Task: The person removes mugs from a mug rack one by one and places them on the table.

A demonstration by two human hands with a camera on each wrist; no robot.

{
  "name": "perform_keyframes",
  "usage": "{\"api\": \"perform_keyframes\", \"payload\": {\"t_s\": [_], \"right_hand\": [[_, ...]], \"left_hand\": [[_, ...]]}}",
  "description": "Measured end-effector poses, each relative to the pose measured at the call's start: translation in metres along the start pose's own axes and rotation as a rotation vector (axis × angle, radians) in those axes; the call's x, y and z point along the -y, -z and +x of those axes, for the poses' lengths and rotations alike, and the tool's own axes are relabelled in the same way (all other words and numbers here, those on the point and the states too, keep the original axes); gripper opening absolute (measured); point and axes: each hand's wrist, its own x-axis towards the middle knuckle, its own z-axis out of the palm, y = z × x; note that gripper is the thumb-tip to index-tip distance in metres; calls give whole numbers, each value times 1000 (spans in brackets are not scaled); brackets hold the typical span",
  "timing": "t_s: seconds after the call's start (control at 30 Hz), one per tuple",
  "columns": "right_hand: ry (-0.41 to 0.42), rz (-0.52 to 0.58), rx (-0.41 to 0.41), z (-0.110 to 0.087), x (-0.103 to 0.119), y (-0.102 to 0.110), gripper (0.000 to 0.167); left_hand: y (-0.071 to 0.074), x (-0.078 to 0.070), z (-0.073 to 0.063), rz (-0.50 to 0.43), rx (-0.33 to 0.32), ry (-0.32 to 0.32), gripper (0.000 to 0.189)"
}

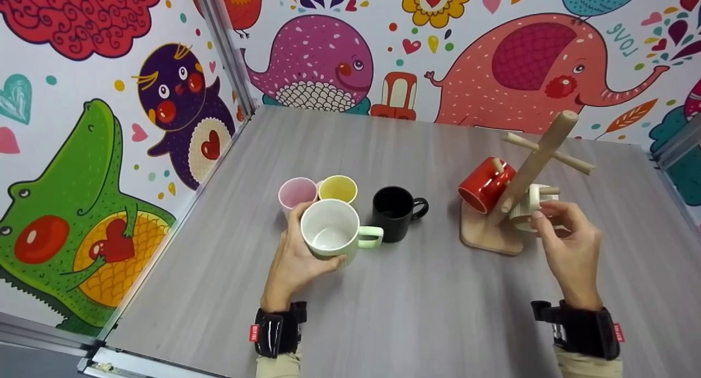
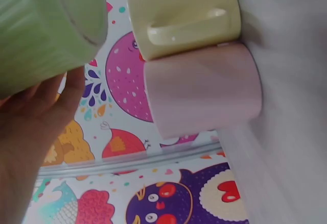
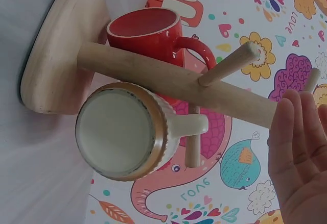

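In the head view my left hand (image 1: pixel 293 265) grips a light green mug (image 1: pixel 333 230) around its side, its opening up and its handle pointing right. The left wrist view shows that mug's ribbed wall (image 2: pixel 46 35) close up. My right hand (image 1: pixel 572 249) is beside a white mug (image 1: pixel 524 218) that hangs by its handle on a peg of the wooden mug tree (image 1: pixel 534 167). Its fingers look straight in the right wrist view, apart from the mug's handle (image 3: pixel 189 125). A red mug (image 1: pixel 484 187) hangs tilted on the tree's left side.
A pink mug (image 1: pixel 297 193) and a yellow mug (image 1: pixel 339 188) stand together behind the light green one. To their right is a black mug (image 1: pixel 391 213), handle to the right. Upper pegs (image 1: pixel 572 162) jut from the tree. Printed wall panels (image 1: pixel 400 49) border the grey table (image 1: pixel 416 301).
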Motion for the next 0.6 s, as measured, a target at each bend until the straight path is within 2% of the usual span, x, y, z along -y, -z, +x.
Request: {"api": "perform_keyframes", "payload": {"t_s": [0.27,0.6], "right_hand": [[16,-3,-17,0,-4,1,12],[7,9,-19,-2,-7,0,11]], "left_hand": [[11,12,-11,-39,-37,67,101],[20,28,-22,-48,-26,167,97]]}}
